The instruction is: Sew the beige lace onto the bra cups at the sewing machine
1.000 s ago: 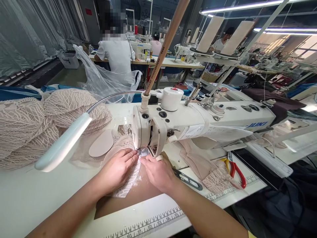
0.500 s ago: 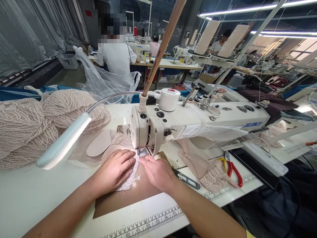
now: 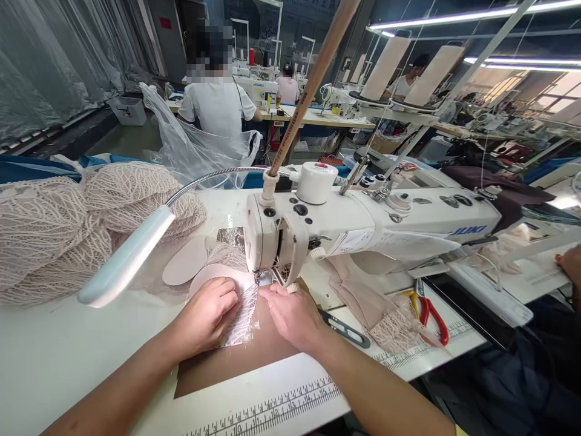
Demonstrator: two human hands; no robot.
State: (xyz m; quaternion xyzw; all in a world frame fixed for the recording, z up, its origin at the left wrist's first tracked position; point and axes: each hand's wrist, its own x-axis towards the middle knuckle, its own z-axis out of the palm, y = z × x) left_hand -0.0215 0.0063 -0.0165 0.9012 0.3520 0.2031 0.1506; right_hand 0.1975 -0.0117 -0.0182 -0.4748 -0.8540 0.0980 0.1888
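A white sewing machine (image 3: pixel 336 212) stands over a piece of white lace fabric (image 3: pixel 242 315), whose upper end lies at the presser foot (image 3: pixel 258 278). My left hand (image 3: pixel 211 318) is closed, its bent fingers gathering the lace's left side beside a smooth pale cup-shaped piece (image 3: pixel 222 272). Right of the needle, my right hand (image 3: pixel 290 315) has its fingers together, with the tips at the lace's edge close to the foot; its thumb is mostly hidden. Beneath the lace is a brown plate (image 3: pixel 236 369) set in the table.
A lamp (image 3: pixel 127 257) on a bent metal neck hangs at left, before heaped beige lace (image 3: pixel 45 236). To the right lie red-handled scissors (image 3: pixel 433 321), a grey slotted tool (image 3: pixel 347 330), beige lace pieces (image 3: pixel 390 327) and a black phone-like slab (image 3: pixel 467 309). A printed ruler (image 3: pixel 272 415) runs along the front edge.
My left hand's fingers, stretched flat over the lace before, are now curled and drawn back from the needle. My right hand stays near the presser foot. The view has shifted slightly.
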